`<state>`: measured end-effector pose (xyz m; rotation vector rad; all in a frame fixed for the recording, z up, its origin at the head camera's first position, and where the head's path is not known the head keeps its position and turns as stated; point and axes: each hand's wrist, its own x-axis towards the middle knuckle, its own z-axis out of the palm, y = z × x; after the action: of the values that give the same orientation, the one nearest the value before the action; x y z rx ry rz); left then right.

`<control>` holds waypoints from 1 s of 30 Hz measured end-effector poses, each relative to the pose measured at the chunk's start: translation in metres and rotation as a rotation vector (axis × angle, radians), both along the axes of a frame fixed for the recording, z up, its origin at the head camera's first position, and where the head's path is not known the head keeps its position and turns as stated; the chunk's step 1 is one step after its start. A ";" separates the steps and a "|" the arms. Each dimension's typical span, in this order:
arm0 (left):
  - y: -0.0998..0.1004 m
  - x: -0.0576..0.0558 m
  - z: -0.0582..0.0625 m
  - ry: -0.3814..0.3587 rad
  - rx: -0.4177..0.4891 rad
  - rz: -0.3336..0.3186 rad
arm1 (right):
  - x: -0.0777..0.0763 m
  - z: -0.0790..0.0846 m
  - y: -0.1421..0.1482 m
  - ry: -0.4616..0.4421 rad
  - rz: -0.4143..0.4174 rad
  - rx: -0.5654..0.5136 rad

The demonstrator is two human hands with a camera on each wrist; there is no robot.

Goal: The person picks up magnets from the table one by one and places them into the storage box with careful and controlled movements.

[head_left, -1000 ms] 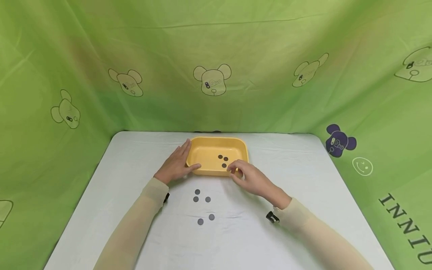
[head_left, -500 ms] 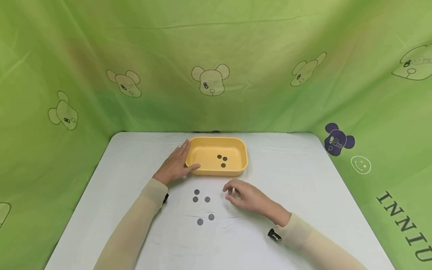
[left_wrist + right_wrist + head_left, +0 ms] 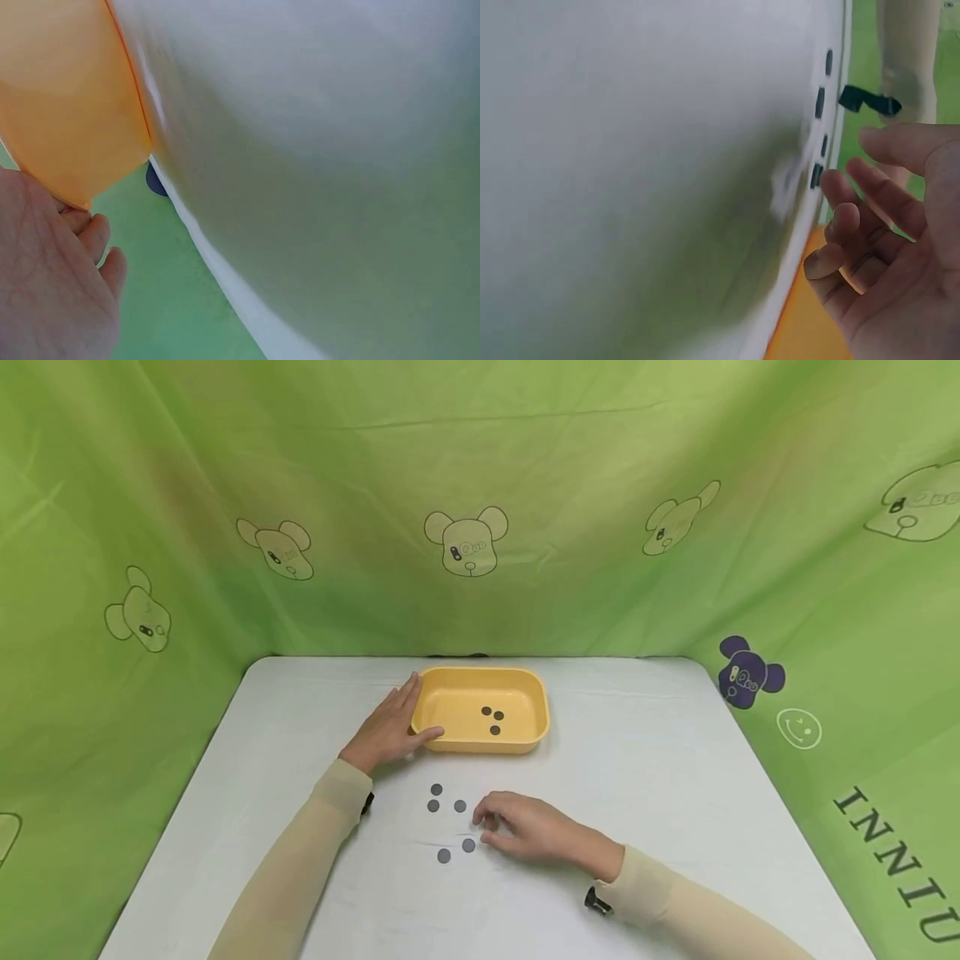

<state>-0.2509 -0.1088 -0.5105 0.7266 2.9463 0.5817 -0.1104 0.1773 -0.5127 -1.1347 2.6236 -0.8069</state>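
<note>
Along the left side of a yellow tray point(image 3: 517, 747) lies my left hand point(image 3: 386, 727), its fingers straight against the outer wall and its thumb over the near left corner of the rim. The left wrist view shows its palm point(image 3: 49, 277) beside the tray wall point(image 3: 67, 112). Inside the tray are three small dark round discs point(image 3: 495, 730). Several more grey discs point(image 3: 460, 807) lie flat on the white table in front of it. My right hand point(image 3: 528, 828) is just right of these, fingers loosely bent, thumb apart from the forefinger, holding nothing. The closest disc point(image 3: 468, 845) is near its thumb tip.
A white-covered table point(image 3: 630, 743) with rounded far corners bears everything. Green cloth point(image 3: 480, 618) with printed bear heads hangs behind it and on both sides. A black strap piece point(image 3: 597, 900) is at the right cuff.
My right hand has moved from the tray's near right corner towards me and left, to the discs on the table. My left hand stays at the tray.
</note>
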 end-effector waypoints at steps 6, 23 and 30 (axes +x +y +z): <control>-0.001 0.001 0.001 -0.020 -0.001 0.001 | 0.002 -0.004 -0.011 -0.038 0.052 0.059; 0.000 0.002 0.004 -0.021 0.001 0.003 | 0.004 -0.001 -0.023 -0.059 0.073 0.127; 0.000 0.002 0.004 -0.025 0.005 0.001 | 0.003 -0.004 -0.024 -0.046 0.057 0.134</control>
<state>-0.2489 -0.1085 -0.5065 0.7124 2.9239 0.5934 -0.1075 0.1536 -0.5163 -1.1348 2.5525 -0.6289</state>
